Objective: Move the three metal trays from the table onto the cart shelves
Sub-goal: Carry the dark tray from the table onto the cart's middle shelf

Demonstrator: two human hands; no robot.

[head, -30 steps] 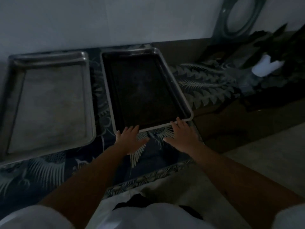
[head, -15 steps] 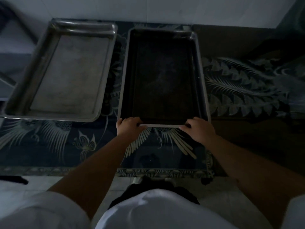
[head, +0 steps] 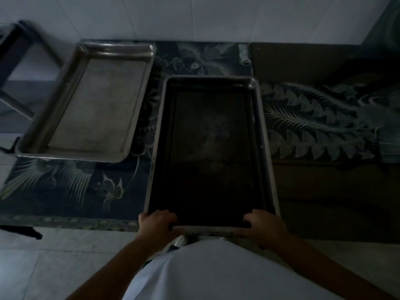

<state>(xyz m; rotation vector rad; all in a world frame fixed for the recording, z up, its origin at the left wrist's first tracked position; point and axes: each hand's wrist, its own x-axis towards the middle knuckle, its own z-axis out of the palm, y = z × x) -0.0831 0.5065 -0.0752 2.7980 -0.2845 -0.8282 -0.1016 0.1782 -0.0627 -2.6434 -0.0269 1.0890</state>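
Dim, underexposed, bluish cast. Brightest zone: white wall (head: pixel 194 16) along the table's far edge. Faint glare on pale tray (head: pixel 86 105) rim; dark tray (head: pixel 212 148) interior nearly black. Wide-angle bowing at frame edges; soft blur throughout.

No legible txt, labels or nos. anywhere.

Head camera: looking steeply down from above the bench's (head: pixel 65 204) near edge
Facing: pointing toward the far wall
Nearness: sitting close over the bench
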